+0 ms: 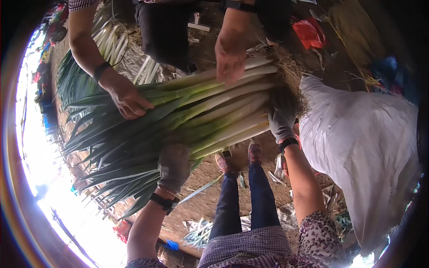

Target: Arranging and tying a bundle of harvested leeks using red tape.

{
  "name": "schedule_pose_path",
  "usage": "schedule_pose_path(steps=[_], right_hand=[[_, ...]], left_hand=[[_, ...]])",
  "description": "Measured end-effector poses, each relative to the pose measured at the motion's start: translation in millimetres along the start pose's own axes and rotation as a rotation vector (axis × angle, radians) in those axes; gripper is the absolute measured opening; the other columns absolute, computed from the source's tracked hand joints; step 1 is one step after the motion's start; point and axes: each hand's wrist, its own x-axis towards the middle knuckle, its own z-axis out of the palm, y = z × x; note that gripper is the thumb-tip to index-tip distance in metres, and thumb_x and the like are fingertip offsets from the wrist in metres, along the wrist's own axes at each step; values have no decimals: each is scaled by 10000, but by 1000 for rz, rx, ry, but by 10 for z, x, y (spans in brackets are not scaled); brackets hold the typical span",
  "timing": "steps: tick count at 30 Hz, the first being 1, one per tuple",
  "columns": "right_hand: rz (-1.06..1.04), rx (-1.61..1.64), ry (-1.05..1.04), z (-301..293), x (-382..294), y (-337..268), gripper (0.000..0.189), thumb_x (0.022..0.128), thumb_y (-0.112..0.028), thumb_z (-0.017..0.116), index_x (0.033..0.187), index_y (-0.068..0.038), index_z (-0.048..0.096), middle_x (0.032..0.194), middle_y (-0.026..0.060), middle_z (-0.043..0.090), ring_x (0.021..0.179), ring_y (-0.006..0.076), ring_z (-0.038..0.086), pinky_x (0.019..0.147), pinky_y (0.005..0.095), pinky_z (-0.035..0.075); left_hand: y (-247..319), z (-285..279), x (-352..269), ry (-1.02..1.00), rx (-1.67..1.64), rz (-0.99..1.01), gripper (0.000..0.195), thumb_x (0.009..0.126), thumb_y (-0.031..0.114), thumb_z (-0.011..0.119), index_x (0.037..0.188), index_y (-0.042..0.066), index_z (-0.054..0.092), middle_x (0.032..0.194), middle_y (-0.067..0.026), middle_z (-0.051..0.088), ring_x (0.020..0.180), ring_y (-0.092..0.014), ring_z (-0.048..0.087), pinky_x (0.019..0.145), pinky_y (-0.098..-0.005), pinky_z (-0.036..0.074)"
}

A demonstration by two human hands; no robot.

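Observation:
A wide bundle of leeks (214, 107) lies crosswise in front of me, dark green leaves to the left and pale stalks to the right. My left hand (174, 165), in a grey glove, grips the near edge of the bundle where the leaves begin; its fingertips are hidden. At the other end, my gloved right hand (283, 115) holds the white stalks close to the shaggy roots (290, 72). Across from me, a co-worker's hand (130, 102) touches the leaves. That person's other hand (231, 57) hangs over the far stalks, blurred.
A large white sack (358, 140) stands close on the right. More leeks (112, 42) lie behind the bundle at the far left. Red plastic (309, 32) and a brown sack (357, 28) are at the far right. Leaf scraps (199, 232) litter the dirt floor (194, 207) by my legs.

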Motion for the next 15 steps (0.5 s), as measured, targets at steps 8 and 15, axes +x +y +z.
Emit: schedule_pose_path(steps=[8, 15], right_hand=[[1, -8, -45, 57, -43, 86, 539, 703, -222, 603, 1217, -135, 464, 1314, 111, 375, 1248, 270, 296, 1055, 440, 163], [-21, 7, -41, 17, 4, 1, 588, 717, -220, 587, 1269, -129, 406, 1334, 112, 354, 1253, 270, 291, 1053, 434, 173]], left_hand=[[57, -290, 265, 10, -68, -28, 407, 607, 181, 661, 982, 74, 541, 934, -99, 526, 883, -281, 495, 766, -395, 394], [-177, 77, 972, -23, 342, -59, 409, 762, 164, 523, 1151, 44, 480, 1075, -121, 523, 974, -271, 499, 799, -401, 407]])
